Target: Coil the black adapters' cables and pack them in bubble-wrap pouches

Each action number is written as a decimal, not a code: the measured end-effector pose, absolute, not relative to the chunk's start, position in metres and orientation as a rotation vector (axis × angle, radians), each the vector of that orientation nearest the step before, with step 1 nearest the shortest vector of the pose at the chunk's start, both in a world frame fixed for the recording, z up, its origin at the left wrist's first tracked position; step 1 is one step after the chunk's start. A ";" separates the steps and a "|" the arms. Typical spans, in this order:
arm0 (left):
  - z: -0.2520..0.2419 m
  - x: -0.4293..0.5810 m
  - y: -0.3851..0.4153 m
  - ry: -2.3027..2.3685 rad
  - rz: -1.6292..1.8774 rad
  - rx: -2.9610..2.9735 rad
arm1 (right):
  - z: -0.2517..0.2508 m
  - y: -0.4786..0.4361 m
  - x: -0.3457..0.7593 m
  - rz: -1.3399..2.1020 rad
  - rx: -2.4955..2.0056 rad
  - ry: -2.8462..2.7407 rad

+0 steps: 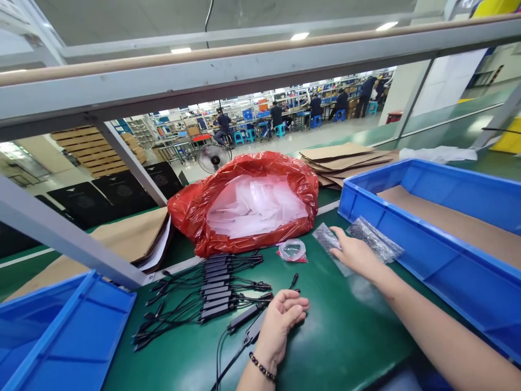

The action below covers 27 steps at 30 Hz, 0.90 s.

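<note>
On my feed, a clear bubble-plastic pouch (325, 237) lies in front of and right of the crinkled red plastic bag (191, 217). The right hand (356, 254) has thumb and fingers over it; whether they pinch, I can't tell. The left hand (280, 320) curls loosely in front of the red bag, beside slim black cabled modules (215, 285); I can't tell if it grips one. Most sit side by side before that bag, presumably for single pickup. Its mouth faces me, likely keeping the thin white sheets (258, 206) reachable.
</note>
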<state>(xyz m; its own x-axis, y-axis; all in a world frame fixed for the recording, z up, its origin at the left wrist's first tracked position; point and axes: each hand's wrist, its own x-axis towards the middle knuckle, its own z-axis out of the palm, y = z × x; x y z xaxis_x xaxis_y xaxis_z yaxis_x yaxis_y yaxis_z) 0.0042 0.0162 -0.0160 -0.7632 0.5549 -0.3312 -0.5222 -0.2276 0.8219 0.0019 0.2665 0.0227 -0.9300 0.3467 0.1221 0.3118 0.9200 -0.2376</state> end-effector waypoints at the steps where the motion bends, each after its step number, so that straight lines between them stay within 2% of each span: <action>1: -0.016 0.005 0.017 1.353 2.037 0.043 | 0.016 0.280 0.001 0.208 -0.583 -2.935; 6: -0.016 0.006 0.017 1.368 1.987 0.100 | -0.011 0.330 -0.003 -0.097 -0.707 -2.970; 14: -0.014 0.005 0.015 1.358 1.970 0.131 | -0.012 0.335 0.003 -0.256 -0.809 -2.834; 17: -0.013 0.009 0.013 1.276 1.857 0.276 | -0.011 0.334 0.008 -0.343 -0.773 -2.748; 20: -0.016 0.014 0.011 1.113 1.528 0.546 | -0.008 0.319 0.008 -0.309 -0.502 -2.611; 24: -0.024 0.016 0.008 1.071 1.028 0.819 | -0.002 0.254 0.001 0.124 0.193 -2.493; 27: -0.031 0.015 0.006 1.096 0.928 0.880 | -0.002 0.188 -0.002 0.368 0.690 -2.573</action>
